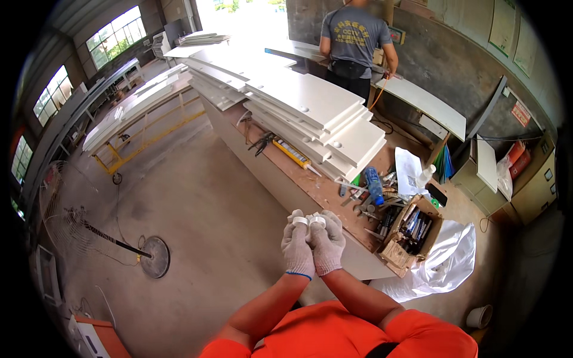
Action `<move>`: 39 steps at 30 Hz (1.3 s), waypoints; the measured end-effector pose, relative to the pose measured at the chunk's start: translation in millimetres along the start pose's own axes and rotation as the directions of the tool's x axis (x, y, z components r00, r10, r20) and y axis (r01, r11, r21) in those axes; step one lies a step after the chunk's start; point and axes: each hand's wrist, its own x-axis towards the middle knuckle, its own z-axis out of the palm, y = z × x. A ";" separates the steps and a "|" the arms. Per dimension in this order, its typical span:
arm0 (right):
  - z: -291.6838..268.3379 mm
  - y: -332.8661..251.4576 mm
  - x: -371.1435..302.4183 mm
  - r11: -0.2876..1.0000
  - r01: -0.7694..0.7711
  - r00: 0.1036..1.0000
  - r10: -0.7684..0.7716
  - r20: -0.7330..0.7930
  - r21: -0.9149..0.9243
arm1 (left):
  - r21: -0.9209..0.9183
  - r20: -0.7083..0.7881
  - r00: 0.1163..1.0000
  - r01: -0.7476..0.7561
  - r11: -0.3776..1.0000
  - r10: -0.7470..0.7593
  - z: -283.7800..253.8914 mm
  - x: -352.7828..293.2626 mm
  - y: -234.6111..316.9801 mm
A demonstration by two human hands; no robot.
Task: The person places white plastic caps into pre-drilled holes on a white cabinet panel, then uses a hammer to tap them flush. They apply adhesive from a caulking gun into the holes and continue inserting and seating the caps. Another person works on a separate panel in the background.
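a slip seems the likeliest trouble: a loosened pinch in bulky knitted gloves [327, 255] could drop the small white pieces [300, 221], exact kind unclear, onto the floor [221, 238]. the left hand [296, 243] and right hand [329, 240] meet beside the workbench's [328, 194] near edge, fingers curled closed around the pieces, forearms [268, 305] converging from below.

On the workbench [346, 209] rest a stack of white panels [304, 98], a yellow caulking tube [291, 153] along its left edge, and, toward its near end, a blue bottle [374, 186] and an open cardboard box [397, 255]. White plastic sheeting [447, 262] lies right of the workbench; left of it stands a yellow-framed trolley [149, 150]. Beyond it, a person in a grey shirt [353, 51] faces away.
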 end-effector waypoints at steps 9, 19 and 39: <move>172.7 120.2 57.0 0.991 -0.114 0.983 0.123 0.135 -0.070 | -0.075 -0.086 0.996 -0.040 0.996 0.033 -59.3 168.4 95.5; 386.2 171.7 193.6 0.992 -0.114 0.977 0.121 0.175 -0.048 | -0.058 0.003 0.998 -0.067 0.996 0.067 -62.9 408.0 198.1; 629.4 315.9 364.3 0.987 0.061 0.970 -0.095 -0.224 -0.151 | 0.097 0.117 0.949 0.284 0.954 -0.294 -61.7 742.0 297.5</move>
